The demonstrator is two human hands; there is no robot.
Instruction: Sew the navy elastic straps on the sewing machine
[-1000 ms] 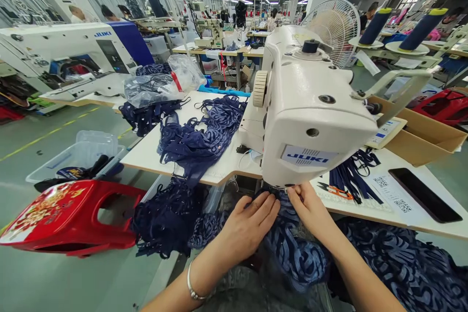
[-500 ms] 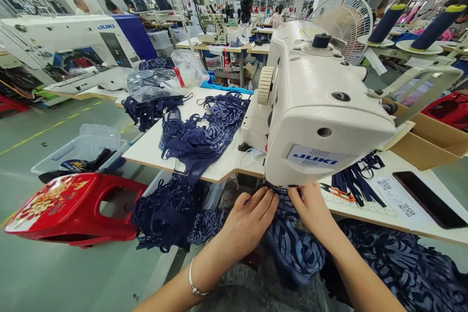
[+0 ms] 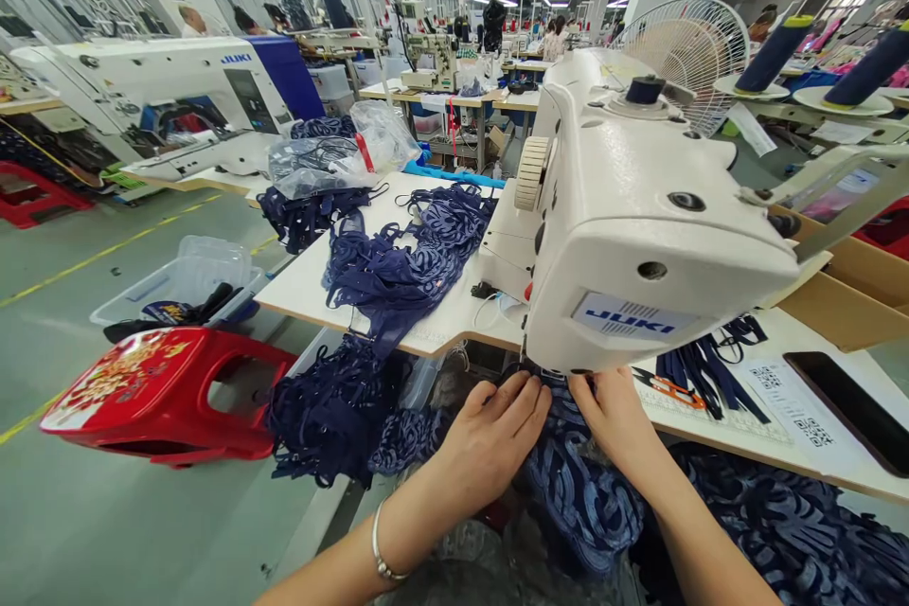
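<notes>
Now, from the head camera: both hands sit close together just under the front end of the white sewing machine (image 3: 639, 237), on a heap of navy lace fabric (image 3: 575, 492) that spills off the table (image 3: 305, 279) edge toward the person's lap. The left hand (image 3: 497, 431), with a silver bracelet (image 3: 383, 554) at the wrist, lies palm down and mostly flat, fingers stretched out side by side, pressing on the lace and gripping nothing. The right hand (image 3: 614, 417) is just beside it, knuckles up, with its fingertips tucked under the machine head. Whether they pinch the fabric edge I cannot tell, since the head hides them and the needle too.

Further left on the table lies a pile of navy pieces (image 3: 398, 265), some trailing over the edge, with a clear plastic bag (image 3: 333, 161) behind them. To the right are orange snips (image 3: 674, 388), a sheet with QR codes (image 3: 788, 398) and a dark phone (image 3: 852, 402). A red stool (image 3: 163, 393) lies tipped on the floor.

The risks, as I judge them: the right fingertips are very near the hidden needle, so a slip forward could catch a finger. The hanging weight of lace could also drag the seam off line, and its open pattern could snag under the machine head if the flat hand loses its hold.
</notes>
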